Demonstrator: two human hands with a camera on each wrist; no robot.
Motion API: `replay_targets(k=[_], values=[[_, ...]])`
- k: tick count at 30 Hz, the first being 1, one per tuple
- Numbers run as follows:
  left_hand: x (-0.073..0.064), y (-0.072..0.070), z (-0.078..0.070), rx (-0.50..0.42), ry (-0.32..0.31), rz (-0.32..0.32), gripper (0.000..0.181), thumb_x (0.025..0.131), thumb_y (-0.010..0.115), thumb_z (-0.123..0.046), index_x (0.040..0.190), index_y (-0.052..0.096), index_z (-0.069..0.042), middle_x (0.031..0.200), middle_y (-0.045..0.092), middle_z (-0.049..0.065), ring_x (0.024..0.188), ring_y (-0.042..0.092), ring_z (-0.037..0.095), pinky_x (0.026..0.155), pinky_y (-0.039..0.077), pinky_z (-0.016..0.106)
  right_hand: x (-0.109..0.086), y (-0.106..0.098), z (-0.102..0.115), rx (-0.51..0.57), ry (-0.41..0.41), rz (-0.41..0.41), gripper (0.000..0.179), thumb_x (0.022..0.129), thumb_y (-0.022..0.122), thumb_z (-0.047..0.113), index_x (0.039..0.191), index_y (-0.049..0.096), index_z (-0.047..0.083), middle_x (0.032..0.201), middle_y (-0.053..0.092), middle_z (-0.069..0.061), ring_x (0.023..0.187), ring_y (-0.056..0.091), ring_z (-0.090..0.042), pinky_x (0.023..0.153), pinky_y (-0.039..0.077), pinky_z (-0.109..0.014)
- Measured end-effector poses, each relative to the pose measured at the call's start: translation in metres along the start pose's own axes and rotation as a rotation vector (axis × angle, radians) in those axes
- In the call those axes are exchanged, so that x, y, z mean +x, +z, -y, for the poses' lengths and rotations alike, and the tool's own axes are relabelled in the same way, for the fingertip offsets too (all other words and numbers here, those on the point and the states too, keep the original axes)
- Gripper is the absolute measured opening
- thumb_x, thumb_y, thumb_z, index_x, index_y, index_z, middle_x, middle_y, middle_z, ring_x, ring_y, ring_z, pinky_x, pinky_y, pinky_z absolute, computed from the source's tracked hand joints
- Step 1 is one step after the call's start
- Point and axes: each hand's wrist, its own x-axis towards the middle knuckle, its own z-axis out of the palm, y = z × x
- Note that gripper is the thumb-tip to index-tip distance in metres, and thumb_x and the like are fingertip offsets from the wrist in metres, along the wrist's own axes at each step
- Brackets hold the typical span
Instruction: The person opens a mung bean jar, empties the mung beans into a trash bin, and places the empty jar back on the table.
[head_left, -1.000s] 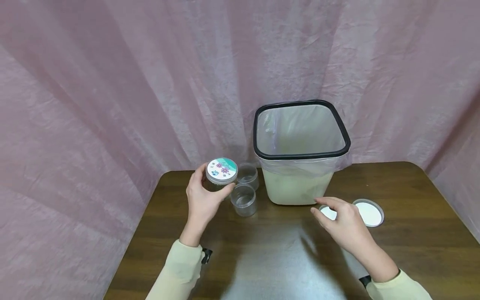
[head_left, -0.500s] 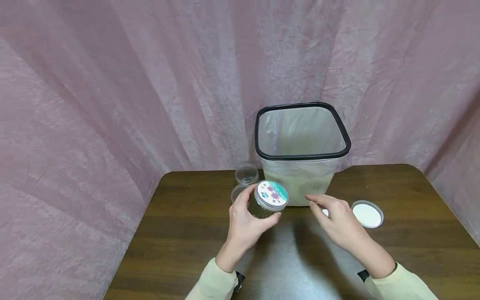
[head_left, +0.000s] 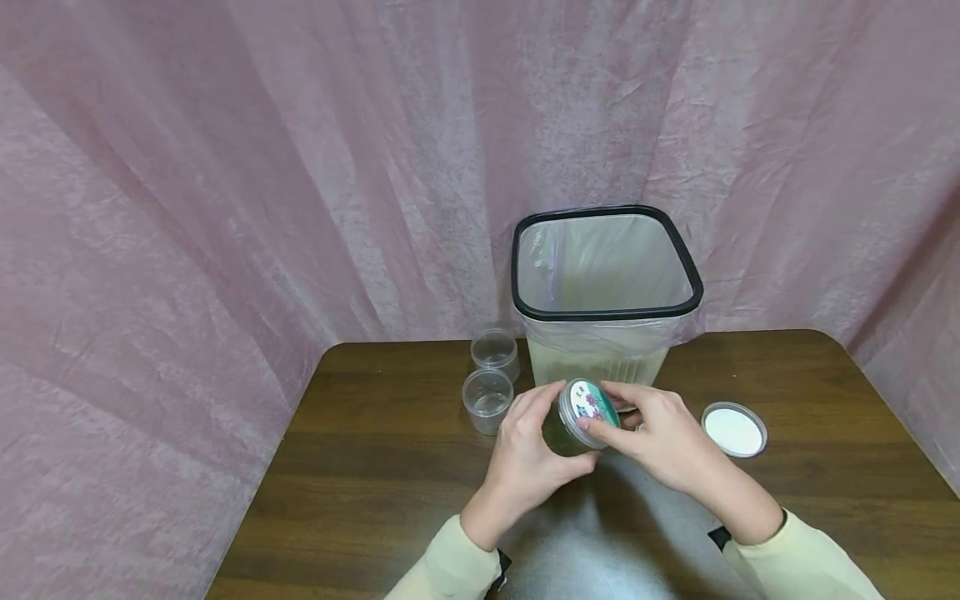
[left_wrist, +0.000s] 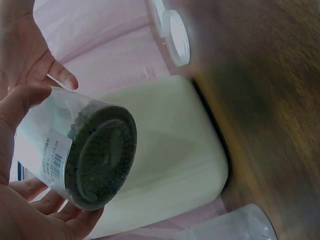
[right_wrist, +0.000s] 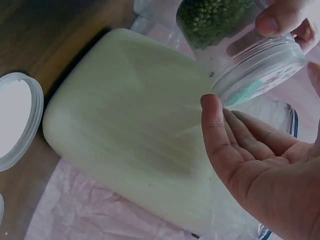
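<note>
A clear jar (left_wrist: pixel 100 145) of small green beans (right_wrist: pixel 212 22) is tilted above the table, its lid turned toward the right. My left hand (head_left: pixel 525 462) grips its body, the thumb on the near side. A round sticker with pink flowers and a teal patch covers its lid (head_left: pixel 588 408). My right hand (head_left: pixel 660 437) is at that lid, thumb at its near edge and forefinger at its far edge. The right palm (right_wrist: pixel 280 185) faces the sticker. A barcode label (left_wrist: pixel 56 155) shows on the jar's side.
Two clear tubs (head_left: pixel 487 396) without lids stand left of the bin (head_left: pixel 607 315), which has a black rim and a plastic liner. To the right, a white-faced lid (head_left: pixel 733 430) lies on the wooden table (head_left: pixel 360 467); another lid is mostly behind my right hand. Pink curtain (head_left: pixel 300 167) hangs behind.
My left hand has brought the jar rightward and toward me from beside the tubs, then tilted it. My right hand has moved slightly left and now meets the lid.
</note>
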Motion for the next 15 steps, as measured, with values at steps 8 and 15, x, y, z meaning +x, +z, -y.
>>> replay_targets(k=[8, 15], values=[[0.0017, 0.0038, -0.0010, -0.001, 0.019, 0.033, 0.081, 0.057, 0.083, -0.037, 0.129, 0.052, -0.019, 0.126, 0.054, -0.010, 0.115, 0.048, 0.002, 0.097, 0.046, 0.024, 0.0040, 0.0018, 0.0000, -0.050, 0.012, 0.007, 0.083, 0.065, 0.070, 0.066, 0.124, 0.057, 0.010, 0.097, 0.066, 0.002, 0.076, 0.064, -0.005, 0.061, 0.052, -0.019], [0.0023, 0.0081, 0.0001, -0.004, 0.022, 0.023, 0.083, 0.060, 0.081, -0.049, 0.130, 0.050, -0.020, 0.125, 0.055, -0.012, 0.115, 0.050, 0.002, 0.096, 0.047, 0.025, 0.0065, 0.0001, -0.0017, -0.124, 0.009, -0.082, 0.077, 0.059, 0.071, 0.070, 0.112, 0.062, 0.015, 0.091, 0.065, 0.006, 0.078, 0.060, -0.009, 0.061, 0.049, -0.022]])
